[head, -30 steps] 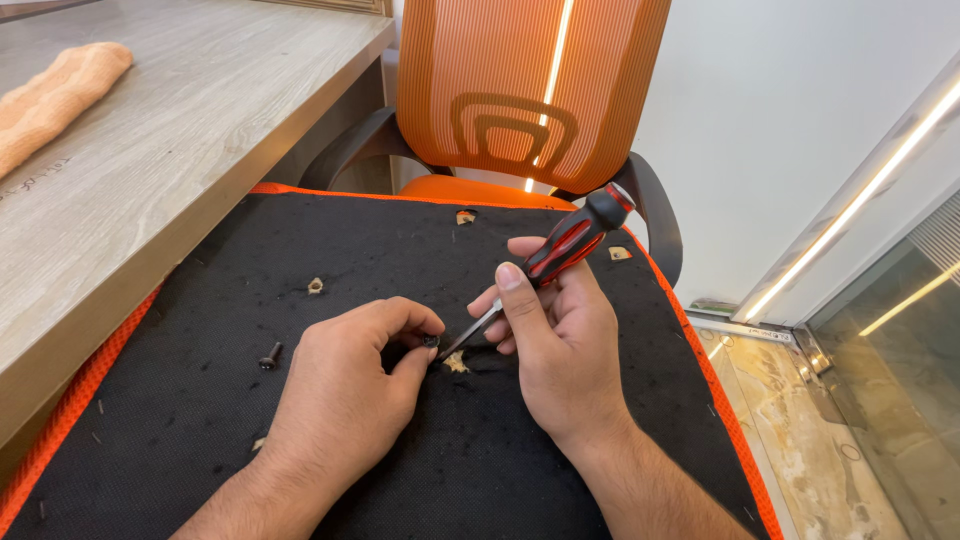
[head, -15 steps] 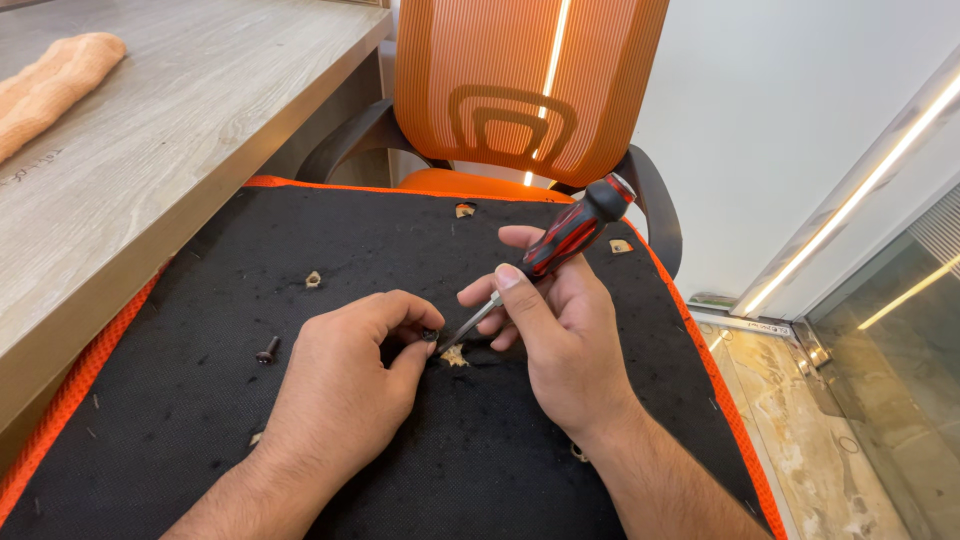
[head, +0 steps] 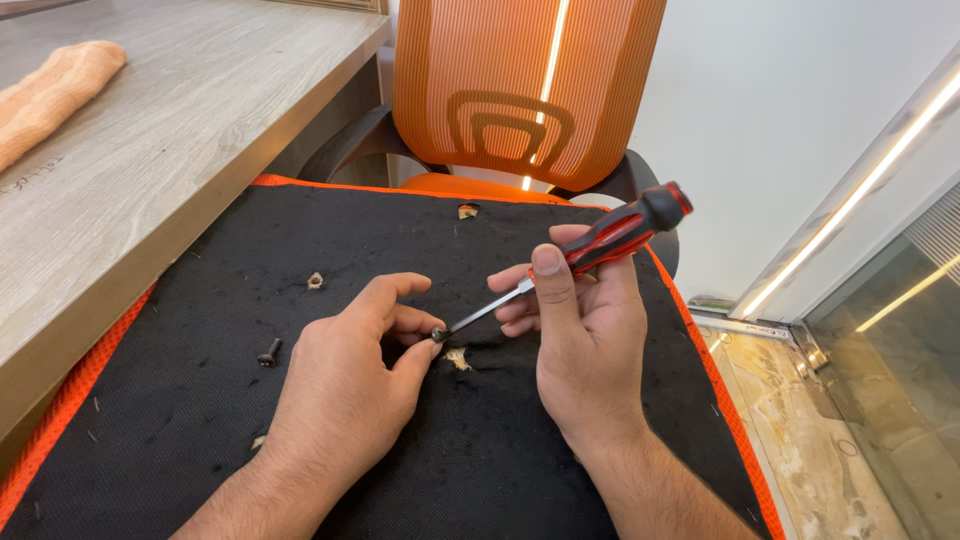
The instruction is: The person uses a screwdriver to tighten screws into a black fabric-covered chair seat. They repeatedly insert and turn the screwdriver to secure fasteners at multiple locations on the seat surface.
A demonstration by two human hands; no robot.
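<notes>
My right hand grips a screwdriver with a red and black handle, its metal shaft slanting down to the left. At the tip sits a small dark screw, which my left hand pinches between thumb and fingers. Both hands hover just above a black fabric panel with orange edging. Right below the tip the fabric shows a torn, pale hole.
A loose black screw lies on the fabric to the left. More torn holes mark the panel. A wooden desk with an orange cloth stands left. An orange mesh chair back rises behind; tiled floor lies right.
The screwdriver tip has lifted off the torn hole and now carries a screw at its end. My left hand has opened slightly and moved up to pinch that screw.
</notes>
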